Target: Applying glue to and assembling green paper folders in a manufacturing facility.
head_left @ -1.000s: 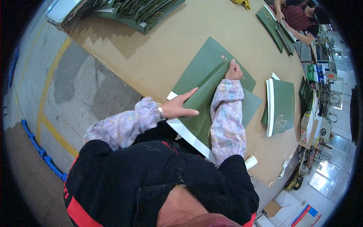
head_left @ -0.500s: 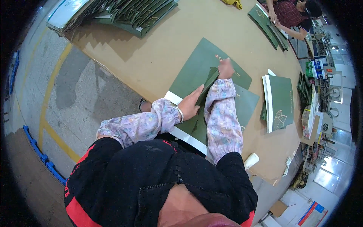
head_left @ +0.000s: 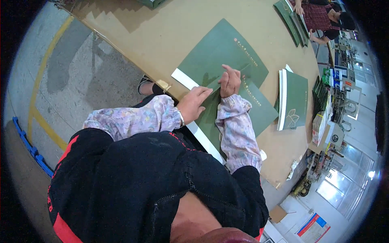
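Observation:
A large dark green printed cardboard sheet (head_left: 221, 48) with a white strip along its near edge lies at the table's front edge, with a raised fold across its middle. My left hand (head_left: 193, 104) rests by the fold near the white strip, fingers stretched out and tips touching the green card. Over the middle of the sheet is my right hand (head_left: 230, 83), fingers loosely bent and apart, with nothing visible held in it. Whether its fingertips touch the fold is hard to tell. My right sleeve covers part of the sheet's right half.
A stack of green folders with white edges (head_left: 298, 99) lies to the right on the brown table (head_left: 158, 44). Beyond it stand more green pieces (head_left: 320, 97). A co-worker (head_left: 320, 18) handles green folders (head_left: 289, 24) at the far right. A small white object (head_left: 263, 155) shows beside my right sleeve.
My right hand has loosened from the raised fold, and the fold now stands lower, showing more of the sheet's right half. My left hand has shifted slightly left. The whole view has shifted.

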A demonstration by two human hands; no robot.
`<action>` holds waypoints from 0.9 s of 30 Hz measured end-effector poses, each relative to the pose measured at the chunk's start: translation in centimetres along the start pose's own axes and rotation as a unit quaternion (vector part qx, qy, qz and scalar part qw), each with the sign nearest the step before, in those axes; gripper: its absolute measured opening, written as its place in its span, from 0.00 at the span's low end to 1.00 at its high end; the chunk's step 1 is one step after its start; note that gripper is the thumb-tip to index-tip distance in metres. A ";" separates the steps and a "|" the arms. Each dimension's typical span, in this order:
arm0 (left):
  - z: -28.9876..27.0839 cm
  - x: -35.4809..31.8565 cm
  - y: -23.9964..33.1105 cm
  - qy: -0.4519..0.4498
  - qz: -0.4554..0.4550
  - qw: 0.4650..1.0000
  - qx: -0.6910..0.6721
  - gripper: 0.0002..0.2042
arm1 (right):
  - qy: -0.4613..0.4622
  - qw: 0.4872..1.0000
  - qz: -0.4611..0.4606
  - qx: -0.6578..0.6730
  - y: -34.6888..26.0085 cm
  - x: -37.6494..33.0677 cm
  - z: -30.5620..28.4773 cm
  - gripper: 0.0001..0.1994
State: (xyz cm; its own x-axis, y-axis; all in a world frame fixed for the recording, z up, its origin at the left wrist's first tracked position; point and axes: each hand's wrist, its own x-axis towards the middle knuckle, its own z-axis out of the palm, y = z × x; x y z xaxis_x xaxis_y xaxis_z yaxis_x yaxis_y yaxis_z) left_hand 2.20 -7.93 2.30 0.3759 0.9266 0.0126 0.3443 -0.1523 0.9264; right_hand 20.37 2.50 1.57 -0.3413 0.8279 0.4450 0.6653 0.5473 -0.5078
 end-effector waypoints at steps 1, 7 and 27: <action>0.0 -0.4 -0.4 0.052 0.035 0.998 0.015 0.30 | 0.006 1.000 -0.003 -0.004 -0.2 0.3 0.0 0.11; -1.3 -2.7 -0.3 0.026 -0.007 0.999 0.047 0.23 | 0.024 0.999 -0.010 -0.027 0.9 -0.7 0.5 0.13; 0.9 1.0 -1.4 -0.178 0.149 0.860 0.454 0.34 | -0.068 0.933 0.166 -0.313 8.3 1.9 2.3 0.36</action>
State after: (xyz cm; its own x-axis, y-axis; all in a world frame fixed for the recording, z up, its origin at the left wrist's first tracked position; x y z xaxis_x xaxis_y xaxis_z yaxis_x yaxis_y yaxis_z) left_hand 2.88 -7.05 0.70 0.7480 0.6603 -0.0671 0.6562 -0.7206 0.2239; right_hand 23.74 8.89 -3.51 -0.1000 0.9700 0.2214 0.9921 0.1142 -0.0521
